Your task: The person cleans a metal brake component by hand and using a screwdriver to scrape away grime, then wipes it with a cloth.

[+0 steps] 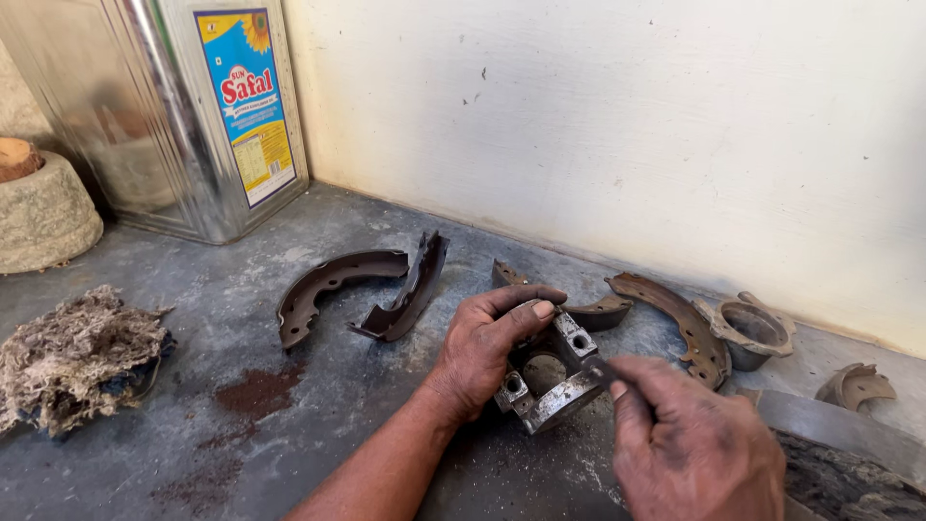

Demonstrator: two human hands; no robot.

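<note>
My left hand (482, 347) grips a grey metal housing (550, 371) with a round bore and bolt holes, held just above the dusty floor. My right hand (690, 439) presses a small dark tool tip against the housing's right rim; the tool itself is mostly hidden by my fingers. Two curved brake shoes (333, 280) (410, 289) lie to the left of the housing. Another brake shoe (680, 318) lies behind it on the right.
A large shiny tin can (174, 106) stands at the back left by the wall. A frayed rag (72, 352) lies at the left, a round stone block (43, 212) behind it. A small metal cup-shaped part (752, 333) and a broken piece (857, 386) sit at the right.
</note>
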